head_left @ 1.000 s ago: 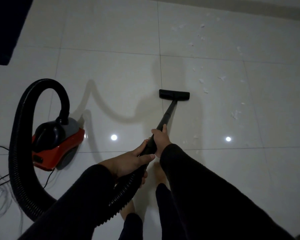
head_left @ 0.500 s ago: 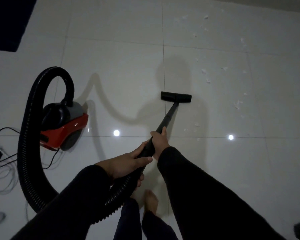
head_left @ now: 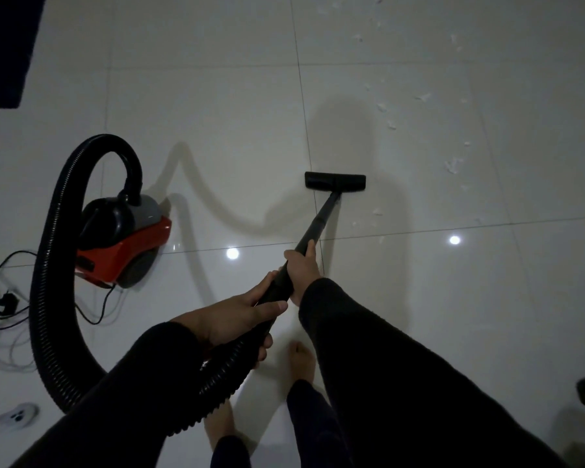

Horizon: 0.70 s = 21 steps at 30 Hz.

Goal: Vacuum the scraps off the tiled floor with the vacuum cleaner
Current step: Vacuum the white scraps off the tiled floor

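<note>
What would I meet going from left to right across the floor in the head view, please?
Power plug → ribbed black hose → red vacuum cleaner body → floor nozzle → white scraps → ceiling-light reflection.

Both hands grip wand (head_left: 318, 224); floor head (head_left: 335, 181) on tile, scraps (head_left: 453, 165) right; dim, edges unclear.

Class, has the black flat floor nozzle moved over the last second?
Yes. The black flat floor nozzle slid back toward the person, nearer the horizontal grout line below it.
</note>
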Motion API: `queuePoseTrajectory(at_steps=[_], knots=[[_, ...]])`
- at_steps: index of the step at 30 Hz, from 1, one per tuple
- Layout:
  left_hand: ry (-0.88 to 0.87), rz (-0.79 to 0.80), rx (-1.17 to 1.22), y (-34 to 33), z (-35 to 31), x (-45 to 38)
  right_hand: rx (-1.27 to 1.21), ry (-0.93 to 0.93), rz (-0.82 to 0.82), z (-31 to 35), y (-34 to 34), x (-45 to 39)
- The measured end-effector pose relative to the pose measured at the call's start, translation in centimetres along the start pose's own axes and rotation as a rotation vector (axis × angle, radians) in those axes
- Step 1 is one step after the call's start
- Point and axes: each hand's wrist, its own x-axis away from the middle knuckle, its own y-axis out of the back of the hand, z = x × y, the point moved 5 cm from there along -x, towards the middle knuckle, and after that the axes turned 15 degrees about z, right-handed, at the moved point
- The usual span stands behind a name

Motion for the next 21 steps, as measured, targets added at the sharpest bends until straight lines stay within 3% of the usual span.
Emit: queuePoseTrajectory(at_steps=[21], knots=[[0.053, 0.112, -0.117, 2.8, 9.0, 6.5, -0.108, 0.040, -0.082, -10.1, -5.2, 4.0]])
